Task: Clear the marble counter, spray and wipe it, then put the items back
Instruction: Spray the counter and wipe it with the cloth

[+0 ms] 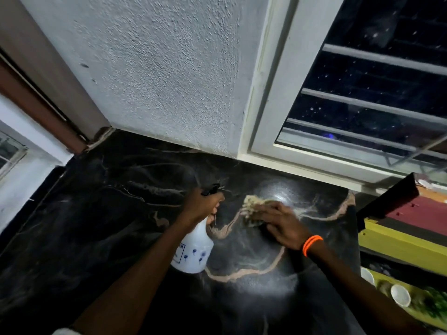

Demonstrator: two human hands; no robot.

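Observation:
The black marble counter (pixel 108 213) with tan veins fills the middle of the head view and shows a wet sheen near the window. My left hand (pixel 203 204) grips the black trigger head of a white spray bottle (pixel 193 250) printed with small blue flowers, held tilted just above the counter. To its right, my right hand (pixel 278 223), with an orange band at the wrist, presses flat on a pale yellowish cloth (pixel 251 206) lying on the counter. Part of the cloth is hidden under the fingers.
A rough white wall (pixel 157 68) and a white-framed window (pixel 266 117) with bars stand behind the counter. At the right edge is a yellow and red unit (pixel 399 238), with white cups (pixel 400 294) and greenery lower down. A brown door frame (pixel 48 112) stands at left.

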